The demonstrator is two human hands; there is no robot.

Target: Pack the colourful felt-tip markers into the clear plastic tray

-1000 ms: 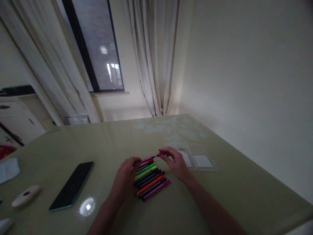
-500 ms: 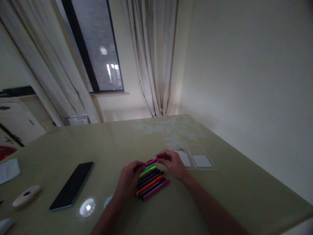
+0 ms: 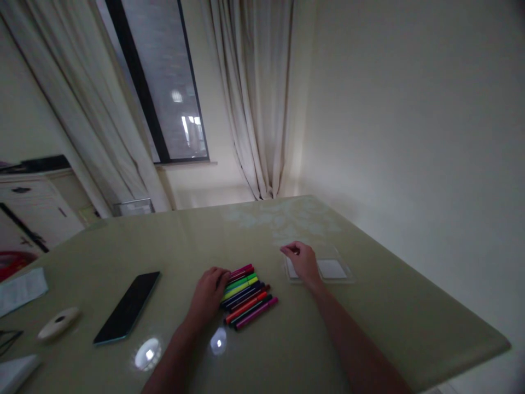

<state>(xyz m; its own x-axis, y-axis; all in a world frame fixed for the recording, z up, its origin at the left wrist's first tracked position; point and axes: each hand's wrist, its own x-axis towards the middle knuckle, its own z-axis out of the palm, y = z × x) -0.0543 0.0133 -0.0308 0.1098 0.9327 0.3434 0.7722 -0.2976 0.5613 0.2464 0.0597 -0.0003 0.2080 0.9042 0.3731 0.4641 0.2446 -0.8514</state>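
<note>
Several colored marker pens (image 3: 248,298) lie side by side on the table in a slanted row: pink, green, yellow, dark, orange and purple. My left hand (image 3: 210,291) is curled over the row's left end, its fingers closed on the end of the pink marker (image 3: 240,271) at the far side; the fingertips are partly hidden. My right hand (image 3: 303,262) is over the opened clear plastic case (image 3: 344,273), thumb and fingers pinched together. Whether anything is in that pinch cannot be made out. White cards (image 3: 331,268) show inside the case.
A black phone (image 3: 128,307) lies left of my hands. Beyond it are a pale oval object (image 3: 58,323), a folded pale cloth or paper (image 3: 22,290) and a white object (image 3: 18,373). A wall (image 3: 410,137) runs along the table's right edge; curtains (image 3: 262,109) hang behind.
My right hand has left the pink marker and moved right, over the plastic case. The pink marker has come down against the row, with my left hand still at its end.
</note>
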